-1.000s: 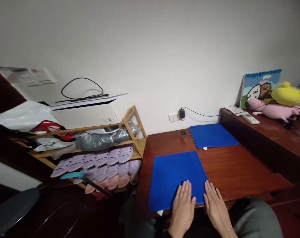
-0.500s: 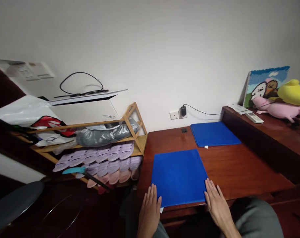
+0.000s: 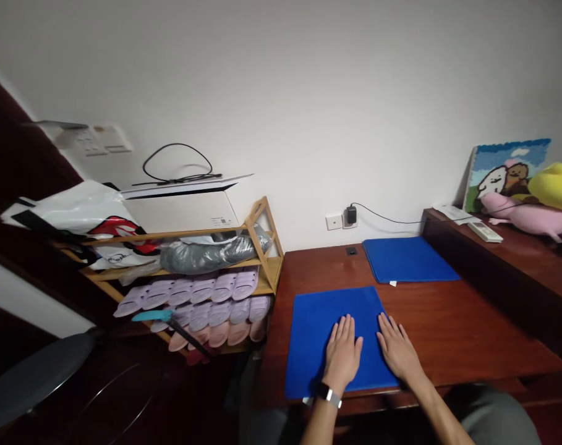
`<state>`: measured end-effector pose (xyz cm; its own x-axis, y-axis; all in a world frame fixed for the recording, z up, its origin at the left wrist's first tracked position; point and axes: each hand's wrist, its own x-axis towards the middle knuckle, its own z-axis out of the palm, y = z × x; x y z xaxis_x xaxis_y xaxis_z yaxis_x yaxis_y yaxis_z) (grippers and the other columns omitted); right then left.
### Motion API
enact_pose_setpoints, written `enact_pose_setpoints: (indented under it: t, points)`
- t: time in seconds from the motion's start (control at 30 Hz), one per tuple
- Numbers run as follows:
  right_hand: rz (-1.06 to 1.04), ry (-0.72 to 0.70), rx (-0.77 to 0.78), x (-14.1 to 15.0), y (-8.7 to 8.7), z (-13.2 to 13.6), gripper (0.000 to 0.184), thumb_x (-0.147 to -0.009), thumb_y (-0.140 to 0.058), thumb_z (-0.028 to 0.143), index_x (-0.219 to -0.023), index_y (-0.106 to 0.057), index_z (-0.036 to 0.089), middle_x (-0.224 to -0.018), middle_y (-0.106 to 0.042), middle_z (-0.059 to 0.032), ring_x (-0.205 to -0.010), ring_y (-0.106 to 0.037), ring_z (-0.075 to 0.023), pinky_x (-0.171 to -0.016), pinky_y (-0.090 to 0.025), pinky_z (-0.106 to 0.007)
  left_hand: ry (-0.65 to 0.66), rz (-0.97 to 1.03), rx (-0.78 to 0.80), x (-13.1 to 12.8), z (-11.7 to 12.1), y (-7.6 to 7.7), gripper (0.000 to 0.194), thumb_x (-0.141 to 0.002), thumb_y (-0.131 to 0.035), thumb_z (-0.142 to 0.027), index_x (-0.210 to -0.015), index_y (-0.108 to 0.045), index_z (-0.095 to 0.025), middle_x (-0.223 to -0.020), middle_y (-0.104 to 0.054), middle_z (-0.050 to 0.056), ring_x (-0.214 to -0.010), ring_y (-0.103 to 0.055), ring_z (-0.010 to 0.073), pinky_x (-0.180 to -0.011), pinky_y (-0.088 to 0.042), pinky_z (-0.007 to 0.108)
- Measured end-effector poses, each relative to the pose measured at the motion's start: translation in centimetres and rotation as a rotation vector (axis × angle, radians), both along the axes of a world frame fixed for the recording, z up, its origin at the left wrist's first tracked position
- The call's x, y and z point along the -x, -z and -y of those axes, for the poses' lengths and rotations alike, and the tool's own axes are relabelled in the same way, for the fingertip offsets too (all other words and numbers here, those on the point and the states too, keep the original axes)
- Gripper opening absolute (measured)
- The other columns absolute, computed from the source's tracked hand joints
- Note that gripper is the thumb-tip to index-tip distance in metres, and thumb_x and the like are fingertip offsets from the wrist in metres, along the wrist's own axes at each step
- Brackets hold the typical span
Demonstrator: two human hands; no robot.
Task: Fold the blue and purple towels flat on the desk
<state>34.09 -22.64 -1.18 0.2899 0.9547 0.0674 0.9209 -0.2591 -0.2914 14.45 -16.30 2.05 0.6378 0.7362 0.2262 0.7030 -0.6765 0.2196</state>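
A blue mat (image 3: 313, 337) lies flat on the dark red wooden desk (image 3: 447, 334), close to its front edge. My left hand (image 3: 344, 351) rests palm down on the middle of the mat, fingers stretched out. A watch sits on that wrist. My right hand (image 3: 395, 347) lies flat beside it, over the mat's right edge, fingers spread. Neither hand holds anything. A second blue mat (image 3: 408, 259) lies further back on the desk, near the wall.
A wooden rack (image 3: 257, 247) of lilac and pink slippers (image 3: 206, 300) stands left of the desk, with a white box (image 3: 183, 210) and bags on top. A charger (image 3: 351, 214) is plugged into the wall. A raised shelf (image 3: 507, 259) at right carries plush toys (image 3: 535, 213) and a remote (image 3: 485, 231).
My left hand moved from the mat's left edge onto its middle, next to my right hand. Both hands now lie further forward on the mat. The view shifted slightly left.
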Motion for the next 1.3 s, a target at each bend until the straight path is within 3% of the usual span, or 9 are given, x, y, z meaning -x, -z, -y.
enact_pose_setpoints:
  t: [0.07,0.13,0.4,0.53,0.8,0.97,1.1,1.2,1.3]
  points:
    - [-0.007,-0.007,0.034,-0.2,0.2,-0.5,0.067,-0.106,-0.021,0.045,-0.163,-0.033,0.013,-0.169,-0.033,-0.0056,-0.159,-0.024,-0.0245,-0.131,-0.021,-0.047,-0.017,-0.011,0.002,-0.9,-0.3,1.0,0.061,-0.111,-0.025,-0.048,-0.163,-0.035,-0.016,-0.166,-0.038,0.009,-0.155,-0.033,0.0236,-0.127,-0.033,0.046]
    - [-0.016,-0.015,0.039,-0.3,0.5,-0.4,0.068,-0.106,-0.020,0.047,-0.164,-0.031,0.013,-0.169,-0.031,-0.0055,-0.159,-0.023,-0.0235,-0.131,-0.019,-0.046,-0.053,-0.016,-0.031,0.3,-0.8,2.1,0.061,-0.111,-0.026,-0.049,-0.163,-0.034,-0.018,-0.166,-0.038,0.009,-0.155,-0.033,0.0243,-0.127,-0.033,0.048]
    - [-0.034,-0.015,0.076,-0.2,0.7,0.0,0.070,-0.106,-0.019,0.047,-0.164,-0.028,0.010,-0.170,-0.029,-0.0066,-0.160,-0.020,-0.0236,-0.131,-0.018,-0.045,-0.284,-0.054,-0.156,11.0,-3.0,4.1,0.064,-0.110,-0.032,-0.046,-0.165,-0.028,-0.015,-0.165,-0.040,0.014,-0.154,-0.036,0.0274,-0.125,-0.037,0.051]
    - [-0.037,0.008,0.065,-0.5,0.5,-1.7,0.071,-0.106,-0.016,0.049,-0.165,-0.027,0.012,-0.170,-0.030,-0.0056,-0.159,-0.022,-0.0236,-0.131,-0.019,-0.047,-0.281,-0.058,-0.182,11.4,-3.0,4.3,0.064,-0.110,-0.032,-0.047,-0.165,-0.029,-0.014,-0.165,-0.040,0.014,-0.153,-0.037,0.0264,-0.124,-0.038,0.050]
    - [-0.004,0.023,0.161,-2.2,-2.5,-10.9,0.067,-0.106,-0.017,0.039,-0.166,-0.023,0.010,-0.173,-0.022,-0.0070,-0.160,-0.019,-0.0242,-0.130,-0.016,-0.044,-0.293,-0.050,-0.191,11.3,-3.1,4.7,0.064,-0.109,-0.033,-0.047,-0.164,-0.031,-0.015,-0.165,-0.039,0.013,-0.153,-0.037,0.0272,-0.123,-0.040,0.051]
    - [0.029,0.018,0.109,-2.6,-0.9,-11.8,0.067,-0.106,-0.015,0.038,-0.165,-0.021,0.006,-0.173,-0.022,-0.0095,-0.161,-0.017,-0.0234,-0.131,-0.012,-0.042,-0.280,-0.055,-0.150,11.9,-3.1,4.5,0.063,-0.109,-0.033,-0.048,-0.164,-0.032,-0.016,-0.166,-0.038,0.013,-0.153,-0.036,0.0272,-0.124,-0.039,0.051]
    - [0.040,0.000,0.077,-2.9,0.4,-11.8,0.069,-0.106,-0.015,0.038,-0.164,-0.024,0.004,-0.172,-0.024,-0.0115,-0.160,-0.019,-0.0243,-0.130,-0.014,-0.043,-0.284,-0.040,-0.073,9.0,-4.2,2.0,0.067,-0.110,-0.028,-0.051,-0.164,-0.031,-0.013,-0.165,-0.038,0.016,-0.154,-0.035,0.0282,-0.124,-0.037,0.052]
    - [0.040,-0.012,0.069,-3.2,0.8,-11.9,0.069,-0.105,-0.015,0.038,-0.164,-0.025,0.003,-0.171,-0.025,-0.0132,-0.160,-0.019,-0.0248,-0.130,-0.015,-0.044,-0.140,0.018,-0.029,2.9,-5.6,-0.3,0.064,-0.110,-0.022,-0.048,-0.166,-0.027,-0.016,-0.169,-0.032,0.011,-0.157,-0.027,0.0255,-0.128,-0.031,0.050]
    - [0.055,-0.028,0.079,-3.5,1.1,-12.0,0.069,-0.105,-0.015,0.037,-0.164,-0.025,0.003,-0.172,-0.024,-0.0139,-0.160,-0.020,-0.0252,-0.130,-0.016,-0.045,0.053,0.018,0.053,-4.0,-7.0,-1.2,0.066,-0.110,-0.015,-0.049,-0.165,-0.027,-0.015,-0.170,-0.031,0.010,-0.159,-0.024,0.0227,-0.131,-0.023,0.047]
